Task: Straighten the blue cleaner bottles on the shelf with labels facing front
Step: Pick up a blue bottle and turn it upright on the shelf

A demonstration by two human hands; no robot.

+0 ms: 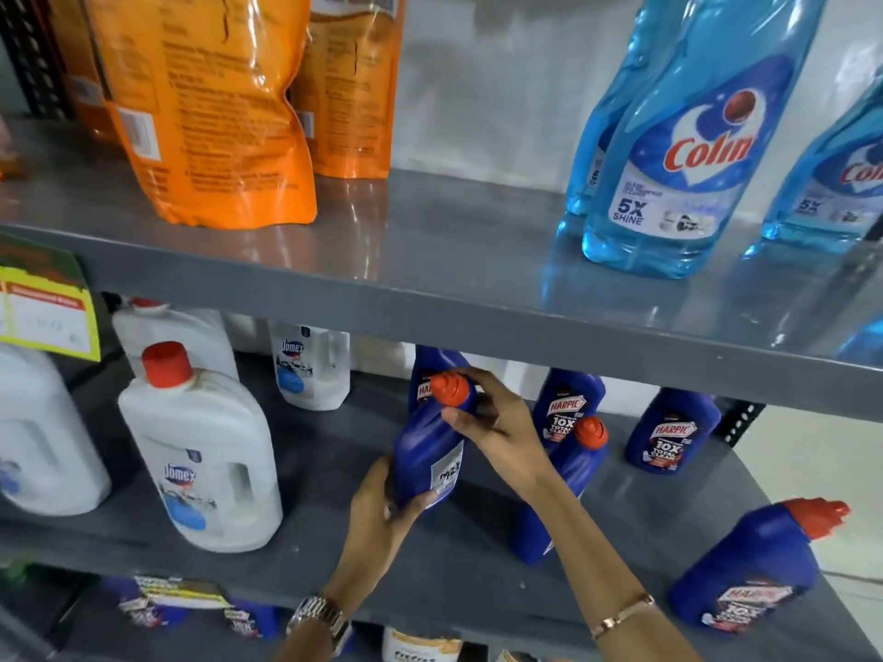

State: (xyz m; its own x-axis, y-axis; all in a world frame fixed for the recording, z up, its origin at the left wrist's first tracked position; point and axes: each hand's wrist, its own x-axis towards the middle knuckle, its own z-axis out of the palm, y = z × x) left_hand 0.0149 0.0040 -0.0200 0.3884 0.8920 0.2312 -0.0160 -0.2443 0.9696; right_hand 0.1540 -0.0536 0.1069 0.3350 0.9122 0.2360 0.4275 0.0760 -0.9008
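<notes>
A: Item one, middle shelf (296, 475)?
B: Dark blue cleaner bottle (427, 453), orange-red cap (449, 388), tilted, held over the shelf's middle. The side facing near shows a white panel with small print, not the front label.

A: Hands on it?
B: Left hand (382, 511) curled around the lower body, thumb across the near side. Right hand (497, 422) closed on the neck just under the cap, fingertips (451, 415) pinching it. Metal watch (320, 618) on the left wrist, thin bracelet (621, 616) on the right.

A: Other blue stock, same shelf?
B: One bottle (559, 499) just right of the held one, partly hidden by the right forearm. Two bottles at the far right, (566, 408) and (671, 432), upright with front labels toward near. One bottle (750, 570) near the right edge, leaning right. Another (430, 375) directly behind the held one, mostly hidden.

A: Left side?
B: White jugs with red caps; nearest (205, 461) upright, label forward.

A: Upper shelf?
B: Orange refill pouches (210, 107) left, clear light-blue glass-cleaner bottles (683, 136) right.
</notes>
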